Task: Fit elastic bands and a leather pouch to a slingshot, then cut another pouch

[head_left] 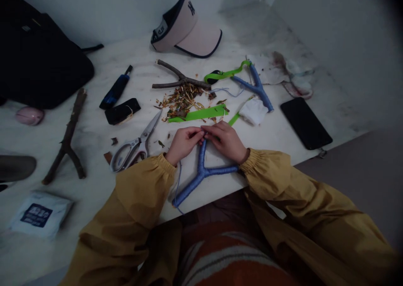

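Observation:
A forked stick wrapped in blue cord (201, 172) lies on the white table (94, 126) right in front of me. My left hand (183, 144) and my right hand (227, 141) meet at the tip of its upper prong, fingers pinched together there. A green band (233, 119) runs out from under my right hand; whether the fingers grip it or the cord I cannot tell. A loose blue thread (178, 181) hangs below my left wrist.
Scissors (134, 145) lie left of my hands. Bark shavings (182, 98), a green strip (198, 113), a bare forked stick (181, 80), a second blue-wrapped fork (256, 87), a white cloth (254, 110), a phone (305, 122), a visor (185, 28), a black bag (37, 59) and another stick (67, 137) surround them.

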Available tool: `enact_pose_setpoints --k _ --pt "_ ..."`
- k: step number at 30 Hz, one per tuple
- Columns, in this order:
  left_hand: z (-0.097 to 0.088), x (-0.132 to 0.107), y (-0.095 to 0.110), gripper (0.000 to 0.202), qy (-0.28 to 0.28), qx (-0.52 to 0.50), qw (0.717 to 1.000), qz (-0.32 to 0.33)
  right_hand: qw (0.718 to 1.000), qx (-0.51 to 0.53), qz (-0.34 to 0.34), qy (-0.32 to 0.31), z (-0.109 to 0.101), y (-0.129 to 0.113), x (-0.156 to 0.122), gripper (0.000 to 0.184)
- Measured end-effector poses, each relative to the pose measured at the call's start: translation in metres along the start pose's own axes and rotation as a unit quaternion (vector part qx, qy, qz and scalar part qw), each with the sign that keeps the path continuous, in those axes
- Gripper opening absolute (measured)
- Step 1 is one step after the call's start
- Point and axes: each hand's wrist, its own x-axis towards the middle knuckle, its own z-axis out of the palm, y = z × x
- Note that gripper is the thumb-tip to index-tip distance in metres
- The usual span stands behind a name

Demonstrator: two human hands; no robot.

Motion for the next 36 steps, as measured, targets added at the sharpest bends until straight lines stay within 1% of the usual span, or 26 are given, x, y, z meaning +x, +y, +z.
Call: enact_pose_setpoints --k 3,6,12,15,17,18,19,21,22,26,31,36 --pt "0.0011 -0.0001 -0.0038 0.023 0.015 -0.004 1.000 0.001 1.000 -0.009 0.024 0.008 0.0005 -0.0006 -0.0004 0.019" --pt "0.0031 -0.0005 -0.0066 0.025 0.028 -0.017 0.999 0.002 0.999 -0.009 0.039 0.018 0.0005 -0.0006 -0.0011 0.017" --pt "0.0064 -0.0003 -0.0076 0.033 0.056 -0.062 0.996 0.007 0.999 -0.017 0.013 0.030 0.0003 -0.0007 -0.0022 0.021" --pt "0.0068 -0.0008 -0.0060 0.029 0.056 -0.069 0.996 0.003 0.999 -0.006 0.020 0.035 0.0002 -0.0017 -0.0020 0.013" --pt "0.0068 -0.0011 -0.0049 0.028 0.056 -0.070 0.996 -0.001 0.999 0.002 0.021 0.033 0.0001 -0.0020 -0.0015 0.028" --pt "0.0068 -0.0013 -0.0045 0.028 0.057 -0.071 0.996 -0.004 0.999 0.000 0.018 0.028 0.0002 -0.0020 -0.0013 0.033" --pt "0.0068 -0.0014 -0.0042 0.029 0.058 -0.071 0.996 -0.007 1.000 -0.005 0.012 0.020 0.0004 -0.0018 -0.0011 0.031" --pt "0.0070 -0.0015 -0.0038 0.030 0.060 -0.070 0.996 -0.011 1.000 -0.024 0.003 0.007 0.0009 -0.0012 -0.0010 0.022" --pt "0.0072 -0.0016 -0.0038 0.030 0.062 -0.070 0.996 -0.012 1.000 -0.031 0.003 0.005 0.0013 -0.0009 -0.0011 0.021" --pt "0.0078 -0.0025 -0.0040 0.028 0.069 -0.065 0.995 -0.010 0.999 -0.031 0.011 0.016 0.0021 -0.0006 -0.0022 0.021" --pt "0.0079 -0.0039 -0.0056 0.028 0.073 -0.054 0.996 -0.004 0.999 -0.049 -0.001 0.003 0.0009 -0.0027 -0.0019 0.024" --pt "0.0064 -0.0038 -0.0079 0.029 0.068 -0.041 0.997 0.003 0.996 -0.086 -0.022 0.005 -0.0004 -0.0057 -0.0004 0.025"
